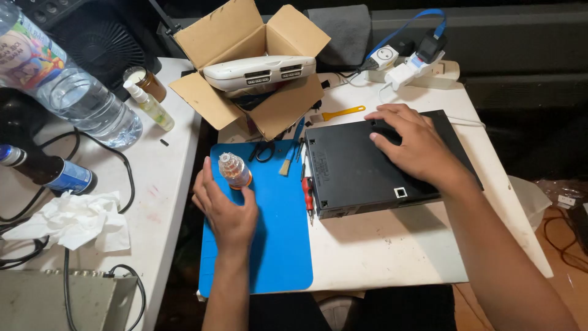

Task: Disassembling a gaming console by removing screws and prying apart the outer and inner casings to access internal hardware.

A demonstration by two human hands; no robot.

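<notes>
My left hand (224, 207) grips a small clear bottle with amber liquid (234, 170), held upright over the blue work mat (278, 245). My right hand (413, 144) lies flat, fingers spread, on top of a black flat electronic box (361, 175) that rests on the white table, just right of the mat. A red-handled screwdriver (307, 191) lies along the box's left edge. Black scissors (264, 150) and a small brush with a blue handle (291, 156) lie at the mat's far end.
An open cardboard box (229, 40) holding a white device (260, 70) stands behind the mat. A power strip with plugs (410, 64) is at the back right. On the left table are a large water bottle (67, 86), a spray bottle (149, 105), crumpled tissue (73, 220) and cables.
</notes>
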